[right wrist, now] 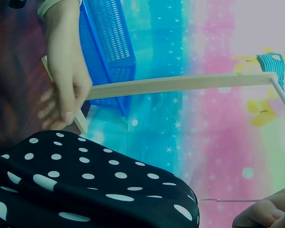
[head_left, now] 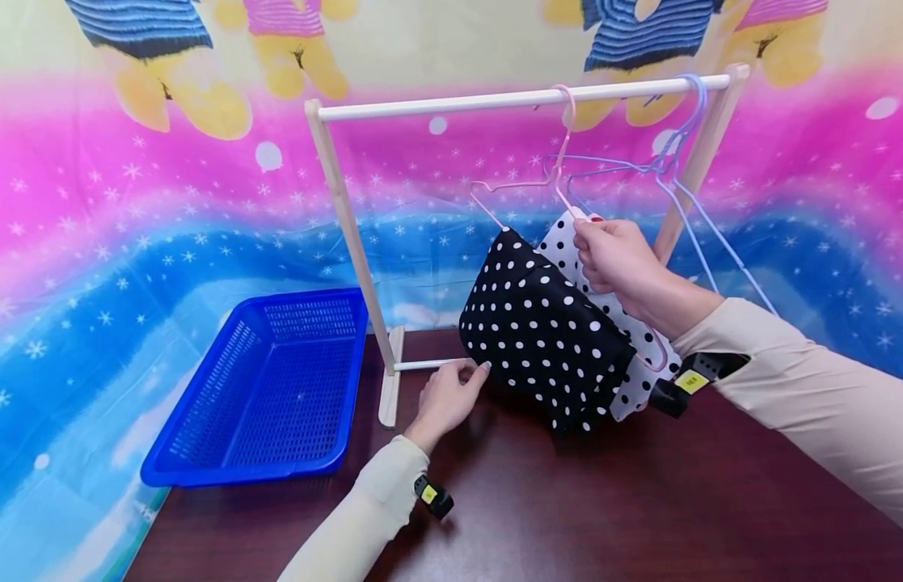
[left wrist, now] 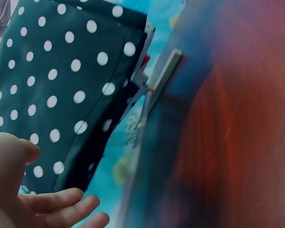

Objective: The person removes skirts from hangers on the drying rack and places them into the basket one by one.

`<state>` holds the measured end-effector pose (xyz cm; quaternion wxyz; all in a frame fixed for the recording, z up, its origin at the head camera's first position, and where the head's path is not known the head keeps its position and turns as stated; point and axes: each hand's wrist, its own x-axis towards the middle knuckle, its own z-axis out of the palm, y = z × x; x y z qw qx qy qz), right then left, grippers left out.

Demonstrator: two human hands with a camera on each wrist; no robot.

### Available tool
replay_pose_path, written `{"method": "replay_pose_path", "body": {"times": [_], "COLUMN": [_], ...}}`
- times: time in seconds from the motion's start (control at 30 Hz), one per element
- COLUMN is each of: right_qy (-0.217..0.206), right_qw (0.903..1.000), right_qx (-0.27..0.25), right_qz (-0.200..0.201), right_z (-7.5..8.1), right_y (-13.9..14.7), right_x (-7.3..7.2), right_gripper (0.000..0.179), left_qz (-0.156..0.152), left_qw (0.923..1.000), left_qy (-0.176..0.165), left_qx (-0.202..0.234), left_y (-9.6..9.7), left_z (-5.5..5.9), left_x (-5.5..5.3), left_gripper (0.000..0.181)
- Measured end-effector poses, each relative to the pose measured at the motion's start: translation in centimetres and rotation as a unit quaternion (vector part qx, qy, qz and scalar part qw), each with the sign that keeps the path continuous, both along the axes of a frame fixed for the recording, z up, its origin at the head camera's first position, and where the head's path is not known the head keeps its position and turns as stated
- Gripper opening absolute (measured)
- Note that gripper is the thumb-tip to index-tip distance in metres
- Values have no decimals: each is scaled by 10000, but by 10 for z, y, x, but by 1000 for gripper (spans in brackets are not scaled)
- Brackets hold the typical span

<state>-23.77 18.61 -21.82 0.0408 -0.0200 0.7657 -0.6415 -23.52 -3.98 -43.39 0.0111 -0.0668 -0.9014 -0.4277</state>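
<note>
A pink hanger [head_left: 560,174] hooks over the rack's top bar and carries a black cloth with white dots [head_left: 534,323]. White cloth with black dots [head_left: 629,396] shows behind it; whether the two are one piece I cannot tell. My right hand [head_left: 622,271] pinches the hanger's right arm near the cloth's top edge. At the black cloth's lower left is my left hand [head_left: 451,396], its thumb and fingers apart in the left wrist view, where the hand [left wrist: 42,209] sits beside the cloth. Any contact there is unclear.
A wooden rack [head_left: 349,234] stands on the dark table [head_left: 531,517]. Blue-violet hangers [head_left: 669,166] hang at its right end. Left of the rack sits a blue plastic basket [head_left: 294,404]. A patterned curtain [head_left: 167,202] covers the background.
</note>
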Motion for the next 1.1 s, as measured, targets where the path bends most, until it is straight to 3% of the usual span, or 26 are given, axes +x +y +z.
{"method": "replay_pose_path", "body": {"times": [0.13, 0.3, 0.47, 0.6, 0.77, 0.87, 0.97, 1.1], "right_qy": [21, 9, -19, -3, -17, -19, -13, -9], "right_qw": [10000, 10000, 9999, 9999, 9999, 9997, 9997, 10000], "right_qx": [14, 16, -102, -115, -154, -218, -193, -68], "right_qz": [-20, -21, 17, 5, 58, 135, 122, 6], "right_z": [0, -1, -1, -1, -2, -2, -2, -2], "right_y": [-2, -5, -9, -12, -15, -16, -17, -17], "right_x": [0, 0, -1, -2, -3, -3, -3, -3], "right_gripper": [46, 45, 46, 46, 48, 50, 51, 49], "left_qz": [-281, -415, -364, -479, -632, -712, -763, -674], "left_qw": [9927, 9568, 9235, 8836, 8146, 7837, 7682, 7631], "left_qy": [-667, -1550, -2012, -2318, -2769, -2921, -2984, -2955], "left_qx": [961, 2423, 3247, 4039, 5057, 5436, 5613, 5709], "left_y": [8, 20, 29, 37, 46, 50, 52, 52], "left_z": [-9, -19, -24, -25, -24, -25, -27, -31], "left_x": [1, 4, 6, 5, 3, 2, 1, 0], "left_gripper": [45, 49, 50, 47, 46, 43, 37, 24]}}
